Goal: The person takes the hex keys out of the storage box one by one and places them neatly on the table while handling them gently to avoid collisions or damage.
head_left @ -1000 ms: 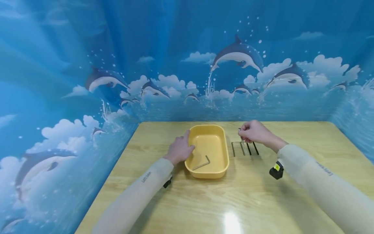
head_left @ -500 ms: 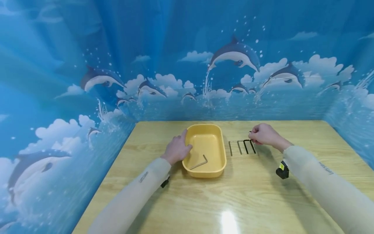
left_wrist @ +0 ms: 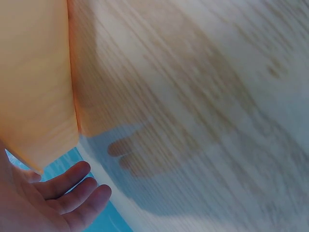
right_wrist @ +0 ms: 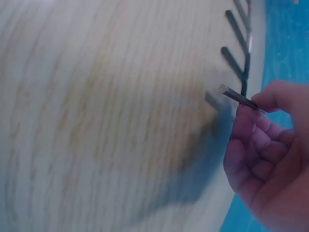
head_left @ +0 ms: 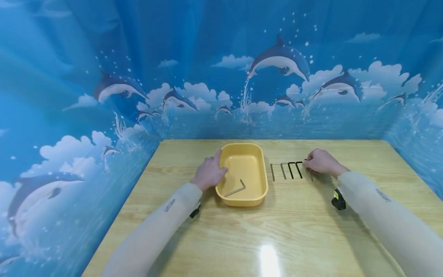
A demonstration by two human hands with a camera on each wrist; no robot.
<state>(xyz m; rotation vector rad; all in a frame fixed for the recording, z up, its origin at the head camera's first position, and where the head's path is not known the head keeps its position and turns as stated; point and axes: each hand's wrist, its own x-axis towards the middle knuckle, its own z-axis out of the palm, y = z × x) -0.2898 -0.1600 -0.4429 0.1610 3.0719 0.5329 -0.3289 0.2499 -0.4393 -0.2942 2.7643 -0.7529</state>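
Observation:
My left hand [head_left: 209, 171] rests at the left side of a yellow tray [head_left: 242, 202], index finger along the rim and thumb over it. In the left wrist view the other fingers [left_wrist: 79, 198] extend loosely beside the tray wall [left_wrist: 38, 72]. One silver hex key [head_left: 235, 191] lies inside the tray. My right hand [head_left: 322, 161] pinches another metal hex key [right_wrist: 236, 98] between thumb and fingertips, close over the table. To its left, several hex keys lie in a row, silver ones [head_left: 272, 173] nearest the tray and black ones [head_left: 298, 170] nearest the hand.
The wood-grain table [head_left: 221, 234] carries everything and ends at a blue dolphin-print backdrop [head_left: 207, 77] at the back and left. Each wrist wears a small black camera, such as the right one [head_left: 338, 200].
My right hand has moved right along the row with its hex key, from above the lying keys to beyond the last black one. The left hand has stayed at the tray.

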